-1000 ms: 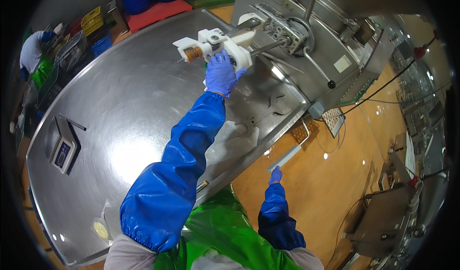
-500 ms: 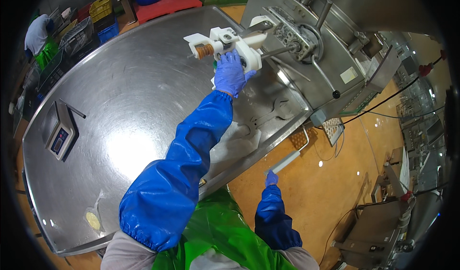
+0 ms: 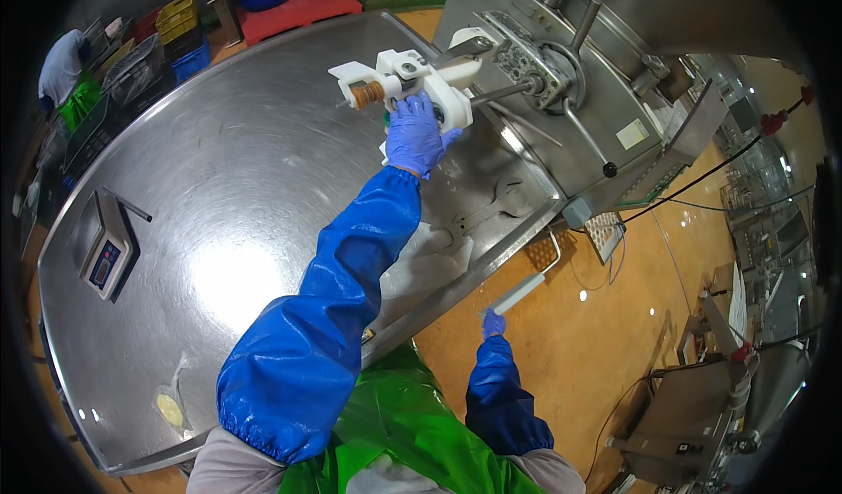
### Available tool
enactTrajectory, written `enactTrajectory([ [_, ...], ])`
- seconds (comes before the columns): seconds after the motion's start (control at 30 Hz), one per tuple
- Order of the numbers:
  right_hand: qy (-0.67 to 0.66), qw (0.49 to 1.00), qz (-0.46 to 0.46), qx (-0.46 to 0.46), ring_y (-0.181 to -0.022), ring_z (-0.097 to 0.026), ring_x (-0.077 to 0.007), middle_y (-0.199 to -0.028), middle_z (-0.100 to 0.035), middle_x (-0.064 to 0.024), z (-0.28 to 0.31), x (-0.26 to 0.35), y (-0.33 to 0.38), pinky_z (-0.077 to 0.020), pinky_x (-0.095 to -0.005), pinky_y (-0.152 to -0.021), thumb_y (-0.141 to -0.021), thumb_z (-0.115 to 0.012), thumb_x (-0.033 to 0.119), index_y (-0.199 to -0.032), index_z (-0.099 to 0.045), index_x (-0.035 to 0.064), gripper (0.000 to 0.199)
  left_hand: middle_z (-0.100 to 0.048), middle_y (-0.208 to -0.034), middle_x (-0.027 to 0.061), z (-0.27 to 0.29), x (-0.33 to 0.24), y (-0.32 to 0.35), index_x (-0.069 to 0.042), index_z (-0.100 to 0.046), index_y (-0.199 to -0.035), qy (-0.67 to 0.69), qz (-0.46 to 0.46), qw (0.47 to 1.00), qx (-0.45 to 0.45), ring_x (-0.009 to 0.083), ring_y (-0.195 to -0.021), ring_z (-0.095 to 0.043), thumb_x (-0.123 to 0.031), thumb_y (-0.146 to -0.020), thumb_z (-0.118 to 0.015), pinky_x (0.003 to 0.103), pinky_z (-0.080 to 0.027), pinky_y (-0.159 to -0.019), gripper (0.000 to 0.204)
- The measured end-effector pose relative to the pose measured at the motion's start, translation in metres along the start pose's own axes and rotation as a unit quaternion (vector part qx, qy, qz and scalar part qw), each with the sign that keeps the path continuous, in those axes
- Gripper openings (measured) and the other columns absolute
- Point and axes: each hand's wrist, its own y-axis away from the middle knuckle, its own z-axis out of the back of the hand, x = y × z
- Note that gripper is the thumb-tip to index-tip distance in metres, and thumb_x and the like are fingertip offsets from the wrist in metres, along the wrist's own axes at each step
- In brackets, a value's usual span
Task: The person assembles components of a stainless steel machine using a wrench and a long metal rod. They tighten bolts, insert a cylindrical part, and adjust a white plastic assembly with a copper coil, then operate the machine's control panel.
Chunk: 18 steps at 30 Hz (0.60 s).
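My left hand [image 3: 415, 135], in a purple-blue glove, is closed over a white plastic attachment [image 3: 453, 110]. A brown ribbed part [image 3: 367, 95] sits at its left end. From its right side a steel rod [image 3: 502, 93] runs into the steel machine [image 3: 605, 174]. Lower down, off the table's edge, my gloved right hand [image 3: 494, 323] looks closed beside the near end of a grey paddle on a bent lever [image 3: 519, 294]. A small pale bit shows at its fingertips, too small to make out. Whether the hand touches the paddle is unclear.
A steel table [image 3: 263, 178] carries a scale [image 3: 107, 248], a pale yellow patch in clear film [image 3: 171, 409] and flat metal pieces [image 3: 504, 198]. A black-knobbed handle [image 3: 589, 139] sticks out from the machine. Another person [image 3: 66, 78] bends by stacked crates [image 3: 178, 21] at far left.
The whole view has shifted slightly, with the table and machine a little further left. Both hands stay where they were relative to the attachment and the lever.
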Motion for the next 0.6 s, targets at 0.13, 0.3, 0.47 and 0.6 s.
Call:
enactTrajectory([
  [0.13, 0.027, 0.999, -0.033, -0.003, -0.086, -0.068, -0.0347, -0.089, -0.07, -0.02, 0.004, 0.013, 0.009, -0.0511, -0.0425, -0.073, -0.085, -0.061, 0.039, -0.096, -0.068, -0.0009, 0.042, -0.051, -0.117, 0.0245, -0.002, 0.005, 0.0, 0.013, -0.036, -0.132, -0.007, 0.0, 1.0, -0.01, 0.0377, -0.107, -0.049, -0.06, -0.08, -0.061, 0.045, -0.043, -0.091, 0.093],
  [0.3, -0.011, 0.999, 0.031, -0.035, -0.045, -0.055, -0.0215, -0.059, -0.059, -0.0109, 0.018, -0.018, -0.011, -0.0388, -0.0377, -0.039, -0.087, -0.06, 0.045, -0.092, -0.065, 0.0009, 0.045, -0.052, -0.117, 0.0249, -0.002, -0.006, -0.001, 0.013, -0.037, -0.132, 0.021, 0.007, 1.0, 0.004, 0.0379, -0.107, -0.049, -0.06, -0.08, -0.062, 0.046, -0.043, -0.091, 0.093],
  [0.47, 0.001, 0.997, 0.045, -0.068, -0.048, -0.059, -0.0231, -0.063, -0.062, -0.0123, 0.012, -0.011, -0.001, -0.0422, -0.0386, -0.043, -0.087, -0.06, 0.044, -0.089, -0.066, 0.0011, 0.043, -0.052, -0.117, 0.0247, -0.004, -0.004, -0.001, 0.013, -0.037, -0.132, 0.01, 0.005, 1.0, 0.003, 0.0376, -0.107, -0.05, -0.06, -0.08, -0.062, 0.045, -0.043, -0.091, 0.093],
  [0.6, 0.012, 0.998, -0.006, -0.061, -0.075, -0.065, -0.0301, -0.081, -0.067, -0.0178, -0.022, 0.024, 0.017, -0.0486, -0.0409, -0.065, -0.085, -0.063, 0.039, -0.093, -0.068, -0.0003, 0.041, -0.052, -0.117, 0.0245, 0.001, 0.008, -0.001, 0.012, -0.036, -0.133, -0.021, 0.005, 1.0, -0.007, 0.0371, -0.107, -0.05, -0.06, -0.079, -0.062, 0.045, -0.043, -0.091, 0.093],
])
